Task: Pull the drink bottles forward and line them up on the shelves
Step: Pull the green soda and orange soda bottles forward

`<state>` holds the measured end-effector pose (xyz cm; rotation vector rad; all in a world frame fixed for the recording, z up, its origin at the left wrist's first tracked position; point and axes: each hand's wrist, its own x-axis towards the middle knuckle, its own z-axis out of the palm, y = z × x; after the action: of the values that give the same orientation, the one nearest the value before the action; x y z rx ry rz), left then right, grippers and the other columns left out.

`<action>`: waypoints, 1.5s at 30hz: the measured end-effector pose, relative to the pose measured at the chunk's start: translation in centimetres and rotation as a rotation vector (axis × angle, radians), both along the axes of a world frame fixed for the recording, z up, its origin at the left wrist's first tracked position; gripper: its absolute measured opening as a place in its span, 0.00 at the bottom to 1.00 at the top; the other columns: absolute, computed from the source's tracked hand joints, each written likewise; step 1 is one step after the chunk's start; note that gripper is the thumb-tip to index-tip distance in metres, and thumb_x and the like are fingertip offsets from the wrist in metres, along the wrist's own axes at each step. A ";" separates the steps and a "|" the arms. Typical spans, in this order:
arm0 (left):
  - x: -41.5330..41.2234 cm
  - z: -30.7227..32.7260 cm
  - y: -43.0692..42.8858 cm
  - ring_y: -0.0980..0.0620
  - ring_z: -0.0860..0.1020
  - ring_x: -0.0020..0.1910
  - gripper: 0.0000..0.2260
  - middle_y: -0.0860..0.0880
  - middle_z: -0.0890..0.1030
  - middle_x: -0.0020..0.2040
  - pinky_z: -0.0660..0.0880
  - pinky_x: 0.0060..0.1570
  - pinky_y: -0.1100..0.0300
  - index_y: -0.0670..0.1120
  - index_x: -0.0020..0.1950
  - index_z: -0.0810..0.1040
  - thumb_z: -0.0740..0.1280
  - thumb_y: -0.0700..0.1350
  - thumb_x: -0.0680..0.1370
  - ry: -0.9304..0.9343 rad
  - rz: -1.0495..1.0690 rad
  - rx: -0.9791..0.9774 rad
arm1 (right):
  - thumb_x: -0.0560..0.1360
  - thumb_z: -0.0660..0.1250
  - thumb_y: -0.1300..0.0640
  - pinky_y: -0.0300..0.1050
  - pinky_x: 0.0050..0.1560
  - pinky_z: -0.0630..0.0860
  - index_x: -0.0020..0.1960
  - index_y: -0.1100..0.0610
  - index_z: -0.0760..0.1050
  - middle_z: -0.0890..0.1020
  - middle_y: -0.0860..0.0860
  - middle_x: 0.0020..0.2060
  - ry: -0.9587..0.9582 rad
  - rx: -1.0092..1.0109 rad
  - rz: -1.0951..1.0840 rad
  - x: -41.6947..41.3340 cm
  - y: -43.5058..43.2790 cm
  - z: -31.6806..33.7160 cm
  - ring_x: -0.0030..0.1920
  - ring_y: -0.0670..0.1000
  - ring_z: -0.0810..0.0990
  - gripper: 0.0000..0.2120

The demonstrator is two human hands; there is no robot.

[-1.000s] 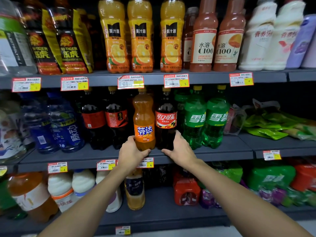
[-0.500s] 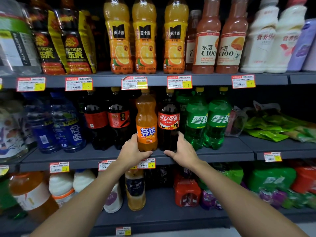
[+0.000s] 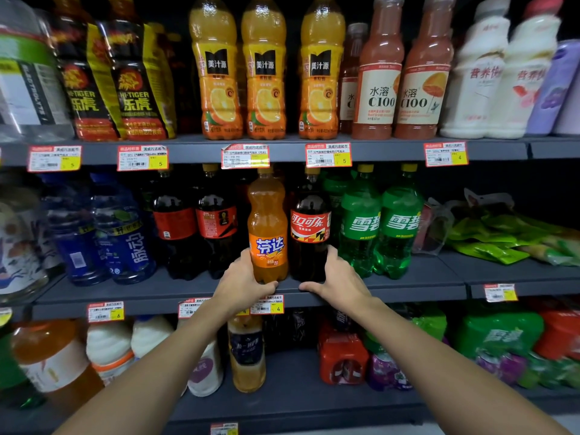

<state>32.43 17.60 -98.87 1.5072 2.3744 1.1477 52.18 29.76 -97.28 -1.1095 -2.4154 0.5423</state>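
Now both hands work low on the middle shelf [image 3: 408, 293]: the left hand [image 3: 243, 284] wraps the base of the orange soda bottle [image 3: 266, 227], thumb across its front, while the right hand [image 3: 339, 277] clasps the foot of the cola bottle [image 3: 309, 227] just beside it, though its fingers vanish behind, so that grip is partly a guess. Both bottles stand upright near the front lip. Pulling step, I'd say; next, a short level slide into line with the green bottles [image 3: 361, 227].
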 end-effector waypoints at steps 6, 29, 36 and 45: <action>-0.1 0.0 0.0 0.50 0.77 0.62 0.45 0.50 0.77 0.66 0.77 0.62 0.49 0.52 0.77 0.56 0.79 0.57 0.68 0.016 -0.038 0.025 | 0.68 0.77 0.38 0.54 0.59 0.77 0.74 0.57 0.57 0.77 0.58 0.66 -0.006 0.006 0.008 0.1 0.3 -0.1 0.65 0.61 0.77 0.47; 0.3 -0.5 0.2 0.55 0.80 0.52 0.39 0.55 0.79 0.56 0.80 0.54 0.54 0.52 0.73 0.62 0.75 0.59 0.67 0.043 0.032 0.002 | 0.71 0.71 0.47 0.53 0.49 0.81 0.74 0.60 0.55 0.81 0.57 0.51 -0.007 -0.007 -0.049 -0.5 -0.7 0.3 0.50 0.60 0.82 0.39; 0.4 -0.8 0.3 0.56 0.80 0.49 0.37 0.54 0.79 0.54 0.80 0.52 0.55 0.51 0.72 0.64 0.75 0.59 0.68 0.069 0.066 -0.015 | 0.73 0.69 0.48 0.48 0.44 0.79 0.78 0.62 0.50 0.82 0.56 0.50 -0.010 0.019 -0.025 -0.1 -0.1 -0.2 0.49 0.58 0.83 0.43; -0.9 -0.5 -0.1 0.61 0.79 0.47 0.36 0.56 0.80 0.55 0.74 0.46 0.70 0.51 0.72 0.65 0.77 0.60 0.70 0.064 -0.037 -0.010 | 0.77 0.71 0.45 0.55 0.61 0.76 0.80 0.60 0.47 0.78 0.62 0.62 -0.014 -0.058 0.074 0.6 0.9 -0.3 0.62 0.61 0.78 0.45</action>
<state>31.52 17.46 -99.34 1.6015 2.3780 1.0940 52.81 30.66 -97.57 -1.0546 -2.4753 0.6340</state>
